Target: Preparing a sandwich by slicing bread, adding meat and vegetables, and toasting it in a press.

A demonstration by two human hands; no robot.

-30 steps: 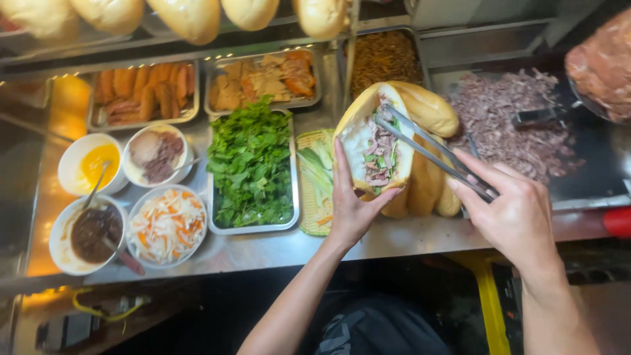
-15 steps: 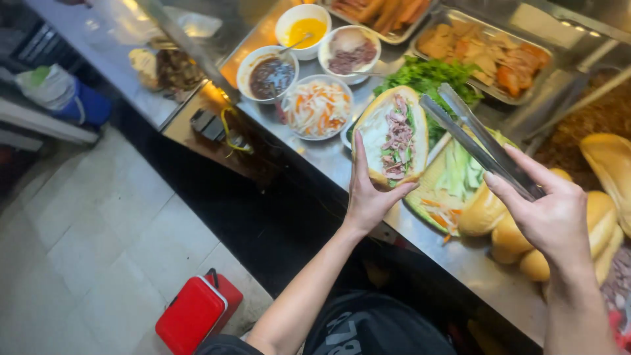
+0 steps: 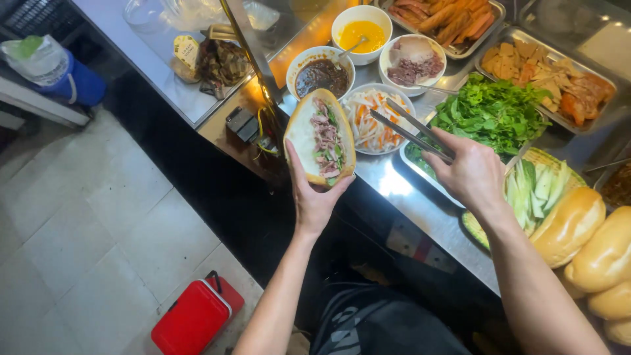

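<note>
where the tiled floor (image 3: 79,217) fills the left of the view, we see a red box (image 3: 196,317) standing low down on it, and up in the far corner a blue container with a pale wrapped top (image 3: 49,69) beside the steel counter (image 3: 401,181). on that counter's left end lie a clear bag (image 3: 190,10) and a dark bundle (image 3: 220,62).

moving right, our left hand (image 3: 315,197) is raised in front of the counter edge, fingers and thumb curled up around the underside of a split baguette sandwich (image 3: 320,137). the sandwich is held open side up, tilted slightly, with sliced meat and green herbs showing along its middle. it sits just in front of a bowl of dark sauce (image 3: 321,73), and behind that stands a bowl of yellow sauce (image 3: 361,27).

next come a bowl of shredded carrot and white radish (image 3: 368,108) and a bowl of minced meat (image 3: 413,64). our right hand (image 3: 470,174) is closed around the handle end of metal tongs (image 3: 411,135), whose tips reach over the shredded vegetables; we cannot tell whether they pinch anything.

further right lie a tray of green herbs (image 3: 493,112), a tray of fried pieces (image 3: 549,72), a basket of cucumber strips (image 3: 539,187), and plain baguettes (image 3: 578,227) at the right edge.
</note>
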